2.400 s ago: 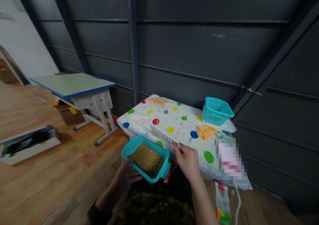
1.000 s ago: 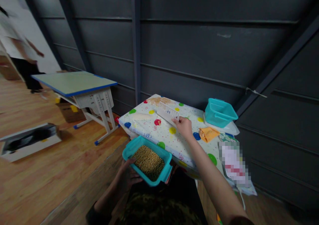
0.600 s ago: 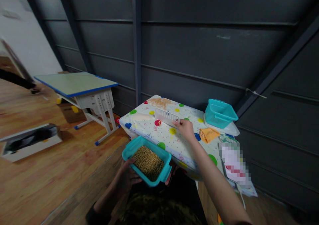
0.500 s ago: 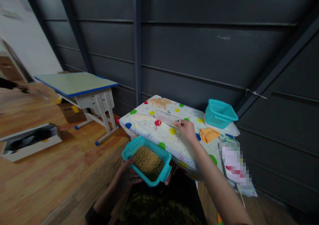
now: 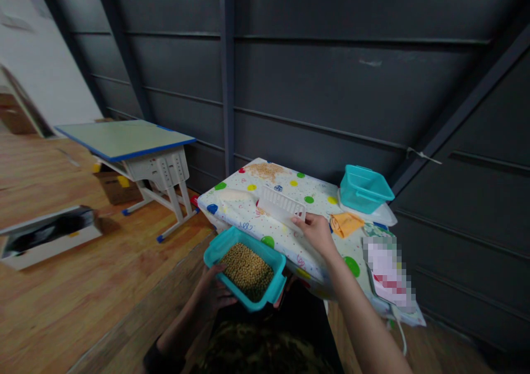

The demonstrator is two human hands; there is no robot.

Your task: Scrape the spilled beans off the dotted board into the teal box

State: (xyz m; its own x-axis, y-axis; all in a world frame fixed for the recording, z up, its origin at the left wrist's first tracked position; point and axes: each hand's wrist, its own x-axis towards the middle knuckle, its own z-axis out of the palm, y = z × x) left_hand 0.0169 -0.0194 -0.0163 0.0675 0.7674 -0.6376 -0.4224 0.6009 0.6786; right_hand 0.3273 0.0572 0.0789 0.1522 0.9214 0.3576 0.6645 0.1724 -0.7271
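My left hand (image 5: 212, 292) grips the near left rim of a teal plastic box (image 5: 275, 252) by the table's front edge. Yellowish dried beans (image 5: 247, 269), like soybeans, fill much of the box. Over the tabletop, my right hand (image 5: 317, 233) pinches the right end of a white slotted plastic piece (image 5: 281, 204), which stands on its long edge. A few bean-coloured bits (image 5: 260, 211) show by its left end. Farther back lies a spread of scattered beans (image 5: 267, 170).
A spotted cloth covers the table (image 5: 318, 183). On its right are a second teal box (image 5: 364, 189) on a white lid, an orange cloth (image 5: 345, 224) and a blurred-out packet (image 5: 389, 277). A pale flat object (image 5: 236, 195) lies left. Beyond stands a green-topped desk (image 5: 128, 136).
My right hand has drawn the white slotted piece a little toward me across the table. The teal box in my left hand stays almost still. Another person's arm has left the far left.
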